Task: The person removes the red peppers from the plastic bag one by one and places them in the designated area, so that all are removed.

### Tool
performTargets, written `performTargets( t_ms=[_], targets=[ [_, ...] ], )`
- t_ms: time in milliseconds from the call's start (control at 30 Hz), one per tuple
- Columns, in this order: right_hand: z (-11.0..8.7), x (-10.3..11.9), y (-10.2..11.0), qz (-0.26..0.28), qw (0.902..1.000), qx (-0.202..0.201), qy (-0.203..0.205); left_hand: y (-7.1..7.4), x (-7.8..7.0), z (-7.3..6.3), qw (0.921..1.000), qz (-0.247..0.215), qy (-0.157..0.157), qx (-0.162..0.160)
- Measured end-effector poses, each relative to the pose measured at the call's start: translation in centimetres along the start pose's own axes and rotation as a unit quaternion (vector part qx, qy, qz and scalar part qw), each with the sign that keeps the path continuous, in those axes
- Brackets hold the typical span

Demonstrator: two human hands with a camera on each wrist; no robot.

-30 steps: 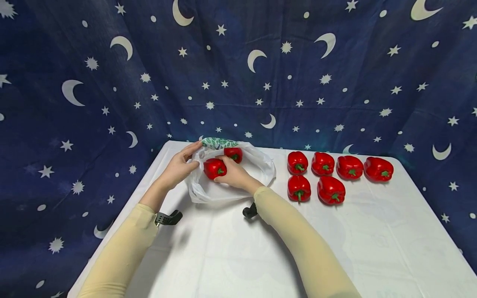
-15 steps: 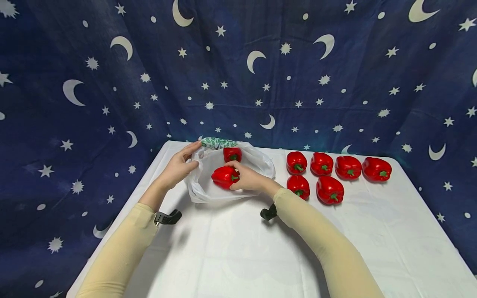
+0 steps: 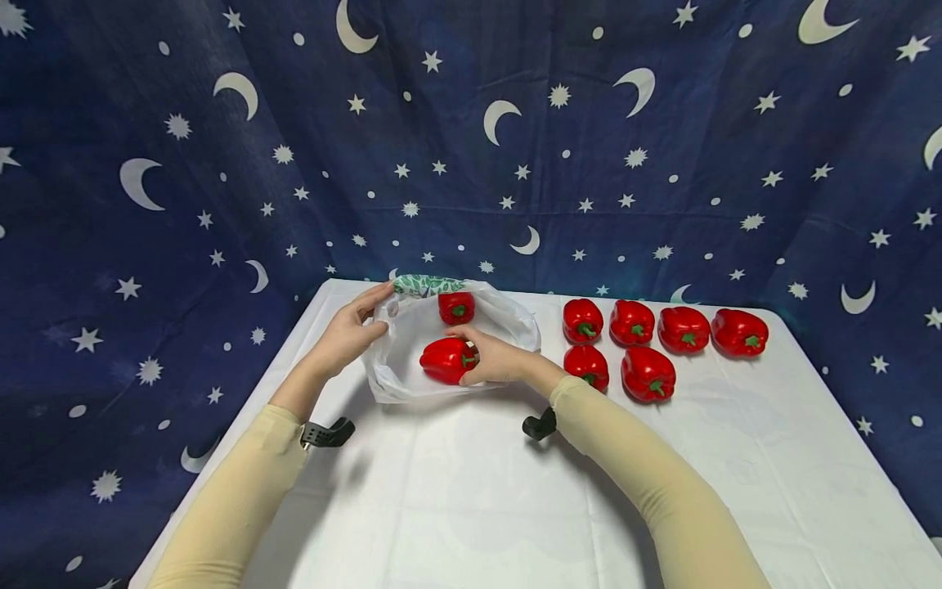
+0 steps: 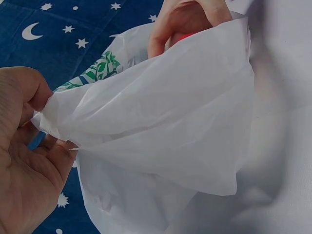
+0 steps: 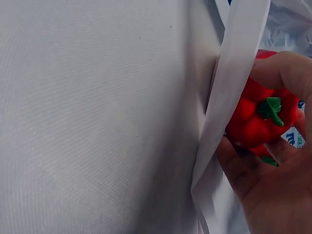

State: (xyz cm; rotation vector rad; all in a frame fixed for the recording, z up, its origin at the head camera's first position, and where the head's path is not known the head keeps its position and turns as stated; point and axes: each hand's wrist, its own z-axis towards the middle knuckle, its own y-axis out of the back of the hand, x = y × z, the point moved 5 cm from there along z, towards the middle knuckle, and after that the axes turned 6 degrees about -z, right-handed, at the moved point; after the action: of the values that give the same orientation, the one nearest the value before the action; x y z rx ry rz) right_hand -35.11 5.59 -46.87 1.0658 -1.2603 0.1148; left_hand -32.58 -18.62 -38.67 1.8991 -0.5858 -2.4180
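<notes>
A white plastic bag (image 3: 393,384) with a green leaf print lies with its mouth spread at the back left of the table. My left hand (image 3: 343,337) holds its left rim, and the left wrist view shows the plastic bunched at the fingers. Inside the bag, my right hand (image 3: 496,358) grips a red bell pepper (image 3: 444,361) around its stem end. That pepper lies on its side, its green stem (image 5: 271,110) facing the palm in the right wrist view. Behind it in the bag sits another red bell pepper (image 3: 455,307).
Several red bell peppers (image 3: 648,375) stand in two rows to the right of the bag, the nearest ones close beyond my right wrist. A white cloth covers the table (image 3: 456,499). A dark blue curtain (image 3: 456,123) with moons and stars hangs behind it.
My right hand has moved right and slightly nearer with its bell pepper, away from the bag's left side, and the pepper has turned. The left hand stays at the bag's rim.
</notes>
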Motion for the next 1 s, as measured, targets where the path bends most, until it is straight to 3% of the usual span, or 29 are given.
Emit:
performTargets(
  t_ms=[467,700,1000],
  targets=[
    [0.09,-0.37,-0.22,0.029,0.9995,0.009,0.002,-0.17,0.15,-0.19,0.9999,-0.009,0.008,0.0],
    [-0.02,-0.38,-0.37,0.071,0.9974,0.012,0.003,-0.23,0.31,-0.22,1.0,-0.004,0.008,-0.001],
    [-0.42,-0.02,0.11,0.059,0.9981,-0.017,0.0,-0.35,0.46,-0.14,0.9999,-0.003,0.011,-0.001]
  ],
)
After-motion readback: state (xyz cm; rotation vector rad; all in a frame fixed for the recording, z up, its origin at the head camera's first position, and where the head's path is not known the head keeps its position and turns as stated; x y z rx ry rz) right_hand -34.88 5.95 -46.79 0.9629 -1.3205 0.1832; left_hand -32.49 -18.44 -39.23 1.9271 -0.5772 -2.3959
